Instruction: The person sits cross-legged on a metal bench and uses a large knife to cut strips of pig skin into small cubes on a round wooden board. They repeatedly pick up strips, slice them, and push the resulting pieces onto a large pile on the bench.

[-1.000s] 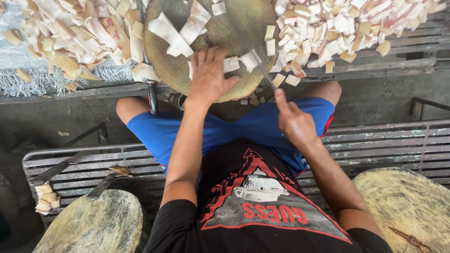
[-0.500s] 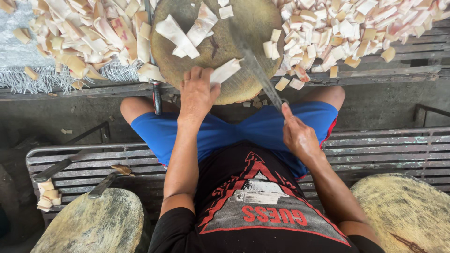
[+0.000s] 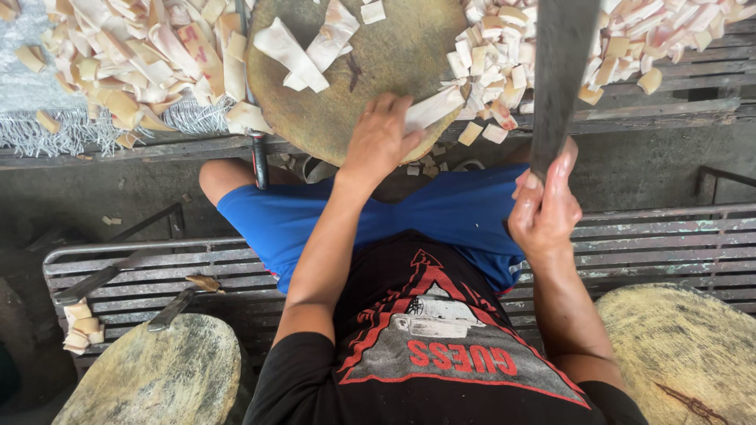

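Head view: a person sits on a slatted bench [image 3: 654, 236], looking down at a round block [image 3: 370, 71].
Left hand [image 3: 378, 142]: lies palm down on the near edge of the block, fingers curled over one end of a pale strip [image 3: 435, 106], pinning it to the wood.
Strip: lies flat on the block's near right edge, its free end pointing right, away from the left hand.
Right hand [image 3: 543, 208]: closed around the handle of a cleaver [image 3: 563, 71], raised to the right of the block.
Cleaver: broad dark blade stands up out of the right hand, above and right of the strip, not touching it.
Block: bigger pale slabs [image 3: 303, 51] rest at its far side.
Cut pieces [image 3: 504, 63]: heaped right of the block, just beyond the strip.
Uncut pile [image 3: 142, 55]: heaped left of the block.
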